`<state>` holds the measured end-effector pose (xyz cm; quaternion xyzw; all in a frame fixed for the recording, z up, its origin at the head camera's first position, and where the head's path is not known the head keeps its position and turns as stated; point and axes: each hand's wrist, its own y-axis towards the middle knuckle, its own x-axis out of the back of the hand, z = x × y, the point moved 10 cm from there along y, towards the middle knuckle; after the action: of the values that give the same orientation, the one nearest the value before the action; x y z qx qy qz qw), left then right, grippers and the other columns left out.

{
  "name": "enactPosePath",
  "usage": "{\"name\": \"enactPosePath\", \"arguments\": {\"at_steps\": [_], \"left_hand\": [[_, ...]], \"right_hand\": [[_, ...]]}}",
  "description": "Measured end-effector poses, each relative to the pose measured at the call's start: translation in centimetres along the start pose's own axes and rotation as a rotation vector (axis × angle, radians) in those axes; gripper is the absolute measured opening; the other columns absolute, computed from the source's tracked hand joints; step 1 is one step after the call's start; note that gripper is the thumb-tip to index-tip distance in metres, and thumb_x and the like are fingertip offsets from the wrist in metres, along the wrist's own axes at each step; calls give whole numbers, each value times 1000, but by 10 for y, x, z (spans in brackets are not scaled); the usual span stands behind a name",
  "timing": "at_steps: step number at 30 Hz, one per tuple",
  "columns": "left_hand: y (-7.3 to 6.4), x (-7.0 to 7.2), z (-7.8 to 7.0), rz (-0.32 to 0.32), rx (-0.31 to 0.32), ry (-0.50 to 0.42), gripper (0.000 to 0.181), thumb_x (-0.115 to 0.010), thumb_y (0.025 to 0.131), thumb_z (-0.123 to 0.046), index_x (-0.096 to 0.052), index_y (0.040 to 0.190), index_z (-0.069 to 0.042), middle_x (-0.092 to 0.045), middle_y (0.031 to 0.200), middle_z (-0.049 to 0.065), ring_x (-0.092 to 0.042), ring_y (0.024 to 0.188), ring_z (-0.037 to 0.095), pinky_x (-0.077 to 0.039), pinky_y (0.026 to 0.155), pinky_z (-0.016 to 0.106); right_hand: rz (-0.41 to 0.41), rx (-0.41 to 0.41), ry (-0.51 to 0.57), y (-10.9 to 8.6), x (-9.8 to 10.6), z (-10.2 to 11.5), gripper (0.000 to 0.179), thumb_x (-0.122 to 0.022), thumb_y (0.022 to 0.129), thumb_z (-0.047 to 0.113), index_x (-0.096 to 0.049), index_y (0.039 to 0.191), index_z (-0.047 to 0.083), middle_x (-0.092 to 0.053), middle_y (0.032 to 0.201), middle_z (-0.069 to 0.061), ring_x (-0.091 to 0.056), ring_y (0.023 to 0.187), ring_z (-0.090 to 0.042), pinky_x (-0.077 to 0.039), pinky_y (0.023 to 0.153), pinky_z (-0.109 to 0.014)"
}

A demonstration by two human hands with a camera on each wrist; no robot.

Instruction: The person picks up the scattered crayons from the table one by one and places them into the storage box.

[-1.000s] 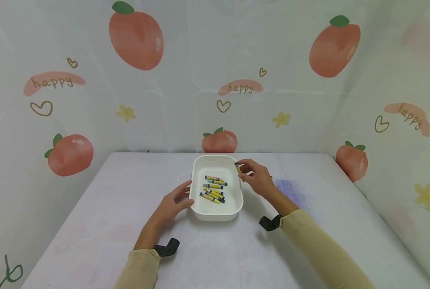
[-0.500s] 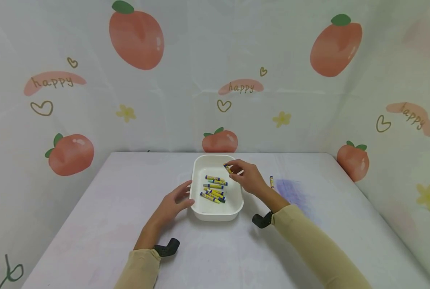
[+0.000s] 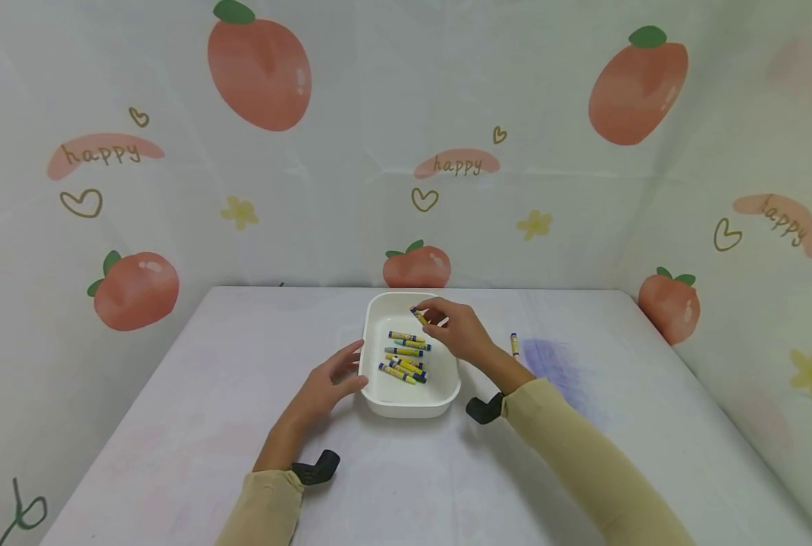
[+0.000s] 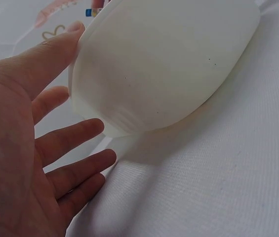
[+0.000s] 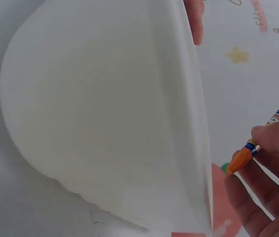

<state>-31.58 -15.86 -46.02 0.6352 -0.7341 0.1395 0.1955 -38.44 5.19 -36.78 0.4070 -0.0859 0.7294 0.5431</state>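
Observation:
A white plastic tray [image 3: 409, 410] stands on the table, with several yellow-wrapped crayons [image 3: 404, 352] lying across its floor. My right hand [image 3: 462, 331] is over the far part of the tray, pinching another crayon [image 3: 418, 315] between thumb and fingers. In the right wrist view this crayon shows an orange tip [image 5: 240, 160] and blue-banded wrapper. At the tray's left side is my left hand [image 3: 327, 381], fingers spread and loosely bent, thumb at the rim. The left wrist view shows the thumb [image 4: 62, 47] by the rim and the lower fingers beside the wall.
One more crayon [image 3: 514, 345] lies on the table right of the tray, beyond the right forearm. A purple smudge [image 3: 552, 368] marks the white tablecloth [image 3: 194, 425] near it. A printed white curtain [image 3: 351, 114] stands behind the table.
My right hand has moved left from the tray's right rim to over its inside, carrying the crayon. The crayon on the table has come out from behind the arm. My left hand stays put.

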Motion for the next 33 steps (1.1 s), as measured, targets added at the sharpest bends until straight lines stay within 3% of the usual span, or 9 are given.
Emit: {"name": "enactPosePath", "arguments": {"at_steps": [17, 33], "left_hand": [[-1, 0, -1, -2, -2, -6, 66, -70, 89, -36, -41, 148, -33, -54, 138, 6, -49, 127, 28, -37, 104, 56], [0, 0, 0, -4, 0, 1, 66, -70, 89, -37, -41, 148, -34, -54, 138, 6, -49, 128, 28, -36, 104, 57]], "right_hand": [[19, -15, -21, 6, -6, -3, 31, -70, 89, 6, -65, 119, 10, -67, 95, 0, -63, 88, -16, -54, 78, -31], [-77, -24, -95, -3, 27, -29, 30, -71, 89, 10, -66, 118, 10, -68, 103, -4, -63, 96, -19, -53, 80, -36]]}}
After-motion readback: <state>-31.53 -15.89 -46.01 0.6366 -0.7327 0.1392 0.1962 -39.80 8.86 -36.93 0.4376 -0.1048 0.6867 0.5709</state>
